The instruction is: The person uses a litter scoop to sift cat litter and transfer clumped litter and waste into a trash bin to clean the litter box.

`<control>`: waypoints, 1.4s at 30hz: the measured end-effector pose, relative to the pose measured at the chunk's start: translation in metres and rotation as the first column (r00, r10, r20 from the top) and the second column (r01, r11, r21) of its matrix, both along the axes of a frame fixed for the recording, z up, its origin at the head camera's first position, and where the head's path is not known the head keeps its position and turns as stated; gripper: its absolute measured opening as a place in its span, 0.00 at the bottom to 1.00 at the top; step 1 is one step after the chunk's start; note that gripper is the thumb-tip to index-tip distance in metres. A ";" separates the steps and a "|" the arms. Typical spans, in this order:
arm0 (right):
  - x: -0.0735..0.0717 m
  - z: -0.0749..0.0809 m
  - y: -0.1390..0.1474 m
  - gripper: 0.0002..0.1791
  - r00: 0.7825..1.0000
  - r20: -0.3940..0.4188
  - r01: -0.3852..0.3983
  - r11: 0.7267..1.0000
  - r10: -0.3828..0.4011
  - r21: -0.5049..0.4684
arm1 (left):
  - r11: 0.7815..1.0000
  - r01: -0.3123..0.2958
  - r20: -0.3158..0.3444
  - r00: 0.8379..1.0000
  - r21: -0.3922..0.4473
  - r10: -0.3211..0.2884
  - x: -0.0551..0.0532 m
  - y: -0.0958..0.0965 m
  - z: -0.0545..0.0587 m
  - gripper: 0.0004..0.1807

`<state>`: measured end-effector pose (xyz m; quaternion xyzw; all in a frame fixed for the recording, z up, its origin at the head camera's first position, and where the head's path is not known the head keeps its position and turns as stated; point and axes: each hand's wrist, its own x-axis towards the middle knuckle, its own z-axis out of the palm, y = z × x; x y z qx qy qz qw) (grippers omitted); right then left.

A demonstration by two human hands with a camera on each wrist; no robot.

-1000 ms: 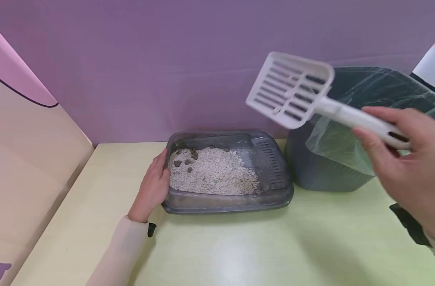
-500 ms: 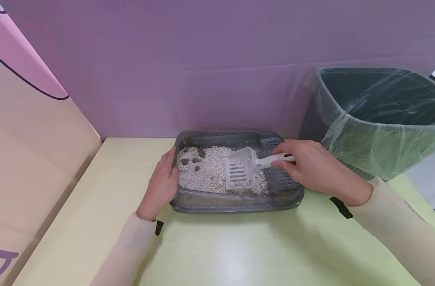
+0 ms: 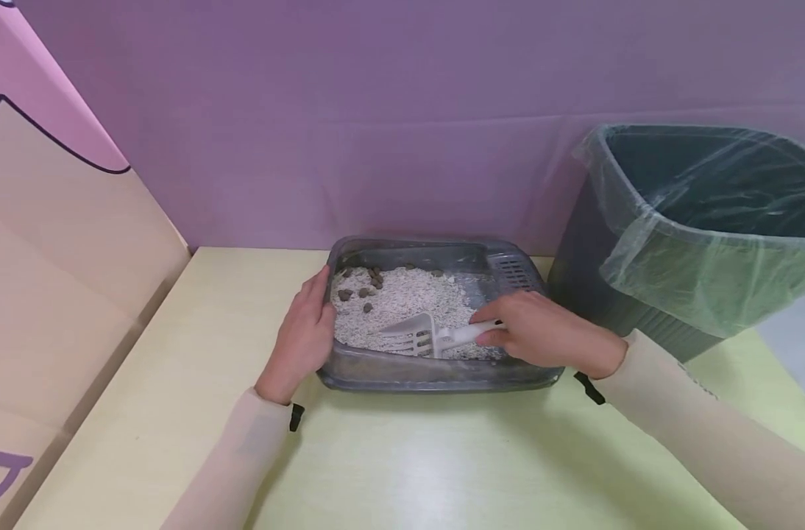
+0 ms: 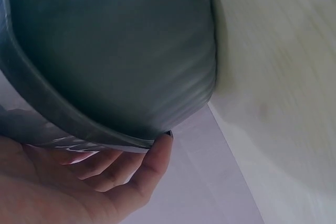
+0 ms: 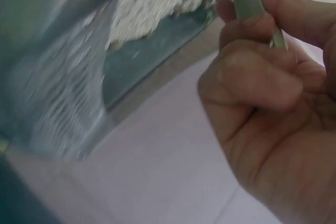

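White slotted plastic scoop (image 3: 437, 340): gripped by the handle in the right hand (image 3: 541, 329); lower and nearer the front wall than half a second ago, blade edge now at the pale granular litter (image 3: 422, 294), suggesting a scooping stroke is beginning.

Dark grey rectangular plastic tray (image 3: 435, 374): on the pale yellow surface (image 3: 409, 464), its left rim grasped by the left hand (image 3: 301, 338).

Small brown lumps (image 3: 345, 294): mostly far left in the litter, apart from the blade.

Grey bin with clear liner (image 3: 594, 250): right of the tray.
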<state>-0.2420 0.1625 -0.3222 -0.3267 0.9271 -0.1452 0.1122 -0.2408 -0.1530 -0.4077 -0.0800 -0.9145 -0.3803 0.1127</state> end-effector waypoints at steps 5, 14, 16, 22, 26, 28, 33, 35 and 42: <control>0.002 -0.011 -0.023 0.07 0.997 0.062 -0.041 0.998 0.038 0.050 | 1.000 -0.005 -0.012 1.000 -0.003 0.005 -0.001 0.002 0.001 0.31; -0.001 -0.029 -0.046 0.08 0.999 -0.003 -0.048 0.997 0.048 0.059 | 1.000 -0.013 -0.018 1.000 -0.004 0.013 0.001 -0.002 0.005 0.31; -0.005 -0.032 -0.050 0.10 0.999 -0.030 -0.030 0.998 0.032 0.048 | 1.000 -0.013 -0.020 1.000 0.002 0.013 0.000 -0.003 0.004 0.30; -0.019 -0.029 -0.060 0.12 0.999 -0.042 0.012 0.998 -0.009 0.064 | 1.000 -0.011 -0.012 1.000 0.011 0.011 0.000 -0.004 0.002 0.31; -0.018 -0.024 -0.061 0.12 0.999 -0.023 0.032 0.995 -0.030 0.098 | 1.000 -0.013 -0.003 1.000 0.020 0.013 0.002 -0.002 0.002 0.31; -0.014 -0.017 -0.059 0.12 0.998 -0.011 0.063 0.991 -0.062 0.118 | 1.000 -0.012 -0.001 1.000 0.020 0.012 0.002 -0.001 0.001 0.31; -0.004 0.005 -0.043 0.13 0.993 -0.046 0.113 0.986 -0.108 0.125 | 1.000 -0.009 -0.005 1.000 0.007 0.009 0.002 0.001 0.002 0.31; -0.005 0.013 -0.036 0.14 0.991 -0.076 0.121 0.984 -0.112 0.131 | 1.000 -0.009 -0.009 1.000 0.004 0.009 0.002 0.001 0.002 0.31; -0.031 0.031 -0.026 0.14 0.993 -0.074 0.105 0.970 -0.091 0.220 | 1.000 -0.009 -0.017 1.000 -0.013 0.009 0.003 0.000 0.003 0.31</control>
